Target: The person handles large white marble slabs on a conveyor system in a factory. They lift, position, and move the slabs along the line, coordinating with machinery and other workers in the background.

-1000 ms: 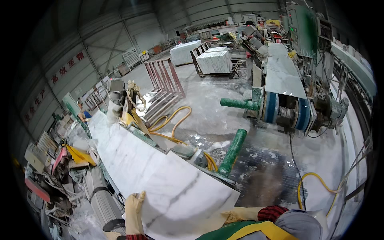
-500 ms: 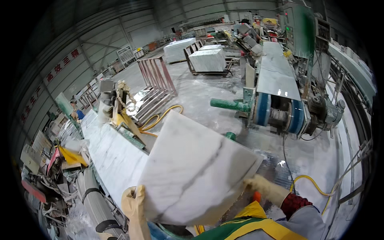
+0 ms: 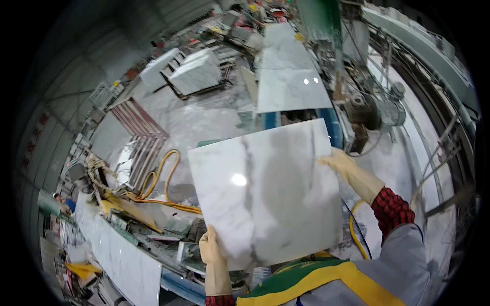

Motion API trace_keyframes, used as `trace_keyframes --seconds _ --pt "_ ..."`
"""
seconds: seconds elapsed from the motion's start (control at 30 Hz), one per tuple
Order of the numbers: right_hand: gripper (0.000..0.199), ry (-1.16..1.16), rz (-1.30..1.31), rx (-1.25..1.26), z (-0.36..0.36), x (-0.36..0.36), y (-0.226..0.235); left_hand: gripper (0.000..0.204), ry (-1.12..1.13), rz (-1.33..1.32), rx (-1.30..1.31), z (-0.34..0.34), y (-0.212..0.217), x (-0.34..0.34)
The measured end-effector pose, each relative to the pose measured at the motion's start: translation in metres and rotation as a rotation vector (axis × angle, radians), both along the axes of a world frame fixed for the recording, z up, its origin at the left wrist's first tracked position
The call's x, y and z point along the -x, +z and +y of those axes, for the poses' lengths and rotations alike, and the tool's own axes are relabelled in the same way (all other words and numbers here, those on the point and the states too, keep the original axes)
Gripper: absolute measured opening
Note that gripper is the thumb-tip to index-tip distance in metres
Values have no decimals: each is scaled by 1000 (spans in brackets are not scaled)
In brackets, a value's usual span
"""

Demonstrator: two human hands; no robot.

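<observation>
A polished white marble slab [image 3: 286, 199] with grey veins is held up in front of me, tilted, its glossy face showing a lamp's reflection. My left hand [image 3: 212, 250], in a cream rubber glove, grips its lower left edge with the thumb on the face. Gloved the same way, my right hand [image 3: 339, 159] is closed on the right edge near the upper corner. The fingers behind the slab are hidden. Beyond its top edge, more marble [image 3: 291, 89] lies on a conveyor with blue rollers [image 3: 324, 122].
At the left runs another line of marble pieces [image 3: 125, 260]. A metal slab rack [image 3: 138, 117] and a looped yellow hose [image 3: 171, 168] are on the wet floor. Stacked white slabs [image 3: 196, 74] sit farther back. A motor [image 3: 393, 113] stands by the conveyor at right.
The slab has turned and come up, now facing the conveyor at the right. My view has swung right, and my right hand has risen along the slab's edge.
</observation>
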State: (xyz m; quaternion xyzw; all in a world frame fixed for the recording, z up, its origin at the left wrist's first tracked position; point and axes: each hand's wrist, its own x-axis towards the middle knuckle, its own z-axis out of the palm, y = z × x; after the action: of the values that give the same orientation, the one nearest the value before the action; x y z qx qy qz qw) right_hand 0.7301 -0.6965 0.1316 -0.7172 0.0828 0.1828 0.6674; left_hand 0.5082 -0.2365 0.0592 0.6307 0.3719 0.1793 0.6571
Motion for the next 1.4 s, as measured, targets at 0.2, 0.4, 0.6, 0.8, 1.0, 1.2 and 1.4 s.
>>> trace_keyframes --seconds 0.2,0.4,0.6,0.8,1.0,1.2,1.4 --pt "49 -243 141 97 -57 -44 -94 54 -370 306 -336 -17 -76 -64" --pt "73 -391 253 248 -81 -90 -145 70 -599 523 -533 -58 -34 -143" --pt "78 -398 229 409 -134 -166 -214 75 -717 482 -576 -54 -67 -249" --pt "58 -423 126 392 -99 -176 -197 68 -750 577 -368 -38 -86 -317" --pt "62 -447 314 -73 -123 -91 -184 64 -803 548 -483 -44 -105 -352" --pt "59 -438 133 26 -86 3 -202 68 -792 551 -371 -55 -80 -374" --pt "80 -523 405 242 -90 -36 -198 70 -783 602 -475 -60 -89 -388"
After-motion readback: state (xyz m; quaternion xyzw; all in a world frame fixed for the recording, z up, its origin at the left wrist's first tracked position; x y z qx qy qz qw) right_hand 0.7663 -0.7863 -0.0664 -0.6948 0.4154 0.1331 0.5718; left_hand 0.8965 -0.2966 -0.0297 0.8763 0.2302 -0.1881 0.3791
